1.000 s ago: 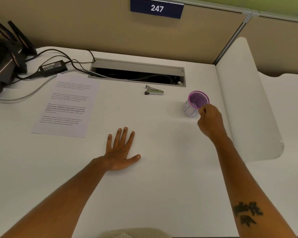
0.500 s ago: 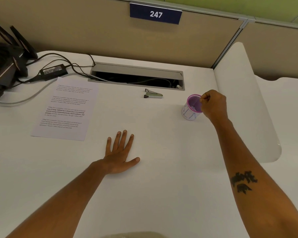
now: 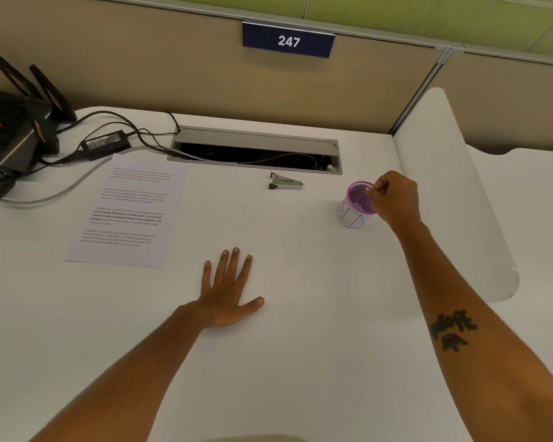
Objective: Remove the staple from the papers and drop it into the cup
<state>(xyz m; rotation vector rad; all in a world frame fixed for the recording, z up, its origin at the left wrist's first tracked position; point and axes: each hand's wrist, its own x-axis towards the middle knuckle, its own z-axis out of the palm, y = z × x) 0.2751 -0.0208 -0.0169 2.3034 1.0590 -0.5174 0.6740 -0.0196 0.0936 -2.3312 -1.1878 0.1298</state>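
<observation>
Right hand [image 3: 395, 199] at right of frame, fingertips pinched over the cup [image 3: 355, 204] mouth; staple presumably in the pinch, too small to confirm; left hand [image 3: 227, 290] flat on desk [image 3: 300, 362], holding nothing; papers [image 3: 128, 212] at left. Risk: release off-centre; staple hits the rim, bounces onto desk.

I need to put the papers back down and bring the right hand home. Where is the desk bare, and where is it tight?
Bare desk spans the near stretch between the left hand and the right hand, and between the papers and the cup below the staple remover. Crowded: the far left corner, with cables, power adapter and router.
</observation>
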